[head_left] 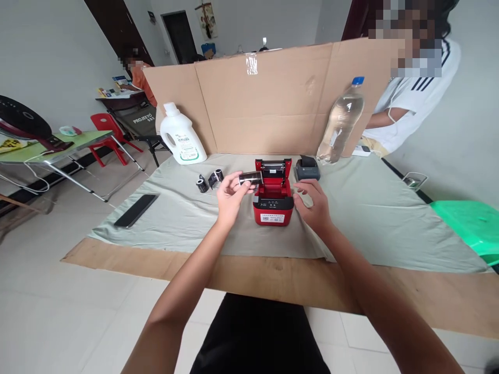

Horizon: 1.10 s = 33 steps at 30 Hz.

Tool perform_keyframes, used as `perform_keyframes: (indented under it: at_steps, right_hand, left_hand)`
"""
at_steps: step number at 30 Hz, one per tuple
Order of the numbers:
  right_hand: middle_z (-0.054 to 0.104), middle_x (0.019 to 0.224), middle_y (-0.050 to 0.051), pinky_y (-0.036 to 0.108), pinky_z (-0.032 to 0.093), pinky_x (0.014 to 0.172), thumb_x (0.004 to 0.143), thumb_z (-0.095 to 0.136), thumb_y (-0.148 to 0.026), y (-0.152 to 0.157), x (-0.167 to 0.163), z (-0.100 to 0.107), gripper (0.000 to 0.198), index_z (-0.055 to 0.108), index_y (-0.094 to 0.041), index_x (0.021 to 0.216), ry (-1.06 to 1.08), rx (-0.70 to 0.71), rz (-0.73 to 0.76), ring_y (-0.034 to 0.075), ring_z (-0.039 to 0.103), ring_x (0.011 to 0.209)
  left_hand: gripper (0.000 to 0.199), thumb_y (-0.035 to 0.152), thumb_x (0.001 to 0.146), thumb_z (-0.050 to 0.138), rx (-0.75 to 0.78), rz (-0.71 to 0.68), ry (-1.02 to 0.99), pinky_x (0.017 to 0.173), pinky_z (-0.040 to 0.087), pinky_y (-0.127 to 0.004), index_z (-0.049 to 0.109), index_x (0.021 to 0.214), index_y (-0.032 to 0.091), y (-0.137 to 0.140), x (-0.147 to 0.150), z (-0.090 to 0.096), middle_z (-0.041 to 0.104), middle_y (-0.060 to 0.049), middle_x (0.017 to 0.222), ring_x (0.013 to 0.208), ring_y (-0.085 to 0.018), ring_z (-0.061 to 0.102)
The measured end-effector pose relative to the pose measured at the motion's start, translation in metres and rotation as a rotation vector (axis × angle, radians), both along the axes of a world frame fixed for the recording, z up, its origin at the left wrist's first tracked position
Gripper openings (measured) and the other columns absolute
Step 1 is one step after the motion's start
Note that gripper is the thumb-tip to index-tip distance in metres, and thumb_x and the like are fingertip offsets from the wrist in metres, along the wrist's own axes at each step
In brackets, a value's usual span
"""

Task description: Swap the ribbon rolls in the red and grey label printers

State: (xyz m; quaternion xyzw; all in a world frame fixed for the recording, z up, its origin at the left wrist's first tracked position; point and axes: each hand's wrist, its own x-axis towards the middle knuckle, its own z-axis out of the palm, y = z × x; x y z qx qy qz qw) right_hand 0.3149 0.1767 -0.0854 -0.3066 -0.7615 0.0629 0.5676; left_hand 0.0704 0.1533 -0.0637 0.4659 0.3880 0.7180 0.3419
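Note:
My left hand [233,196] is closed around a shiny dark roll [250,178], held level at the left side of a red label printer [273,218]. The printer stands with its lid [289,171] raised, showing the inner bay and a roller. To the printer's right, my right hand [314,203] has its fingers curved and apart, with nothing seen in them. Two small dark rolls, one near [201,184] and one farther back [215,177], lie on the cloth left of my left hand. Behind the printer at the right sits a small dark grey device [307,168].
A black phone-like slab [136,211] lies on the grey cloth at left. A white jug [183,136] and a clear bottle [342,122] stand before the cardboard screen [268,104]. A person in white [424,104] is behind it at right. A green stool [468,223] flanks the table.

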Motion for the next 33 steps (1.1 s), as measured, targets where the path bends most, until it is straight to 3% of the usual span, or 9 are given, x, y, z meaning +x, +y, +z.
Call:
perform_keyframes:
  at_steps: [3,5,8,11,17,23,27,30,33]
  right_hand:
    - [0.066,0.128,0.012,0.048,0.056,0.097,0.095,0.063,-0.025,-0.001,-0.012,0.044,0.042,0.063,-0.028,0.137,-0.138,0.079,0.078,0.03,0.063,0.119]
    - [0.065,0.134,0.011,0.047,0.055,0.098,0.093,0.068,-0.027,0.001,-0.02,0.072,0.05,0.06,-0.029,0.143,-0.244,0.055,0.179,0.03,0.063,0.119]
    - [0.07,0.12,0.008,0.039,0.055,0.086,0.093,0.065,-0.024,0.008,-0.03,0.103,0.036,0.07,-0.026,0.129,-0.378,-0.024,0.257,0.025,0.067,0.101]
    - [0.071,0.094,0.004,0.034,0.051,0.074,0.093,0.065,-0.023,0.015,-0.034,0.114,0.021,0.075,-0.023,0.112,-0.33,-0.087,0.188,0.019,0.063,0.08]
    - [0.069,0.082,0.001,0.033,0.048,0.07,0.093,0.064,-0.031,0.029,-0.03,0.097,0.016,0.072,-0.022,0.104,0.042,-0.363,0.092,0.018,0.061,0.074]
    - [0.071,0.079,0.002,0.032,0.044,0.069,0.085,0.068,-0.028,0.045,-0.029,0.072,0.01,0.071,-0.019,0.085,-0.284,-0.635,0.098,0.018,0.062,0.073]
    - [0.071,0.08,0.003,0.031,0.042,0.069,0.085,0.067,-0.025,0.05,-0.039,0.055,0.008,0.069,-0.019,0.081,-0.39,-0.75,0.033,0.019,0.063,0.076]
    - [0.073,0.086,0.003,0.031,0.042,0.072,0.088,0.065,-0.023,0.051,-0.044,0.047,0.009,0.065,-0.019,0.08,-0.433,-0.754,-0.048,0.019,0.064,0.082]
    - [0.073,0.088,0.004,0.031,0.041,0.073,0.092,0.062,-0.023,0.052,-0.044,0.045,0.01,0.065,-0.02,0.083,-0.509,-0.719,-0.07,0.019,0.063,0.083]
  left_hand:
    - [0.057,0.067,0.067,0.088,-0.089,-0.092,-0.104,0.04,0.041,-0.017,0.064,0.083,0.018,0.002,0.02,0.017,0.067,0.001,0.067,0.047,-0.009,0.061]
    - [0.058,0.068,0.071,0.085,-0.114,-0.109,-0.074,0.034,0.028,-0.017,0.057,0.069,0.018,0.005,0.026,0.028,0.061,0.003,0.057,0.037,-0.004,0.047]
    - [0.062,0.07,0.076,0.08,-0.121,-0.085,0.029,0.035,0.022,-0.021,0.049,0.059,0.019,0.015,0.025,0.043,0.05,0.006,0.048,0.033,-0.003,0.033]
    - [0.068,0.076,0.082,0.071,-0.095,-0.107,0.239,0.039,0.018,-0.025,0.043,0.055,0.02,0.026,0.016,0.053,0.038,0.007,0.045,0.037,-0.005,0.028]
    - [0.067,0.071,0.093,0.062,0.147,-0.271,0.601,0.054,0.025,-0.027,0.04,0.056,0.019,0.029,0.001,0.035,0.033,0.004,0.058,0.054,-0.009,0.033]
    - [0.058,0.043,0.102,0.058,0.373,-0.191,0.76,0.056,0.025,-0.03,0.033,0.056,0.019,0.025,-0.024,-0.013,0.034,0.004,0.055,0.053,-0.011,0.033]
    - [0.038,0.056,0.099,0.06,0.432,-0.166,0.825,0.074,0.045,-0.034,0.064,0.089,0.02,0.018,-0.039,-0.028,0.064,-0.005,0.084,0.078,-0.019,0.057]
    - [0.063,0.075,0.09,0.061,0.482,-0.224,0.965,0.088,0.05,-0.041,0.069,0.118,0.02,0.016,-0.038,-0.035,0.073,-0.013,0.109,0.097,-0.026,0.064]
    - [0.039,0.056,0.096,0.066,0.529,-0.146,1.04,0.086,0.051,-0.039,0.073,0.116,0.022,0.017,-0.03,-0.041,0.075,-0.011,0.112,0.095,-0.023,0.065]
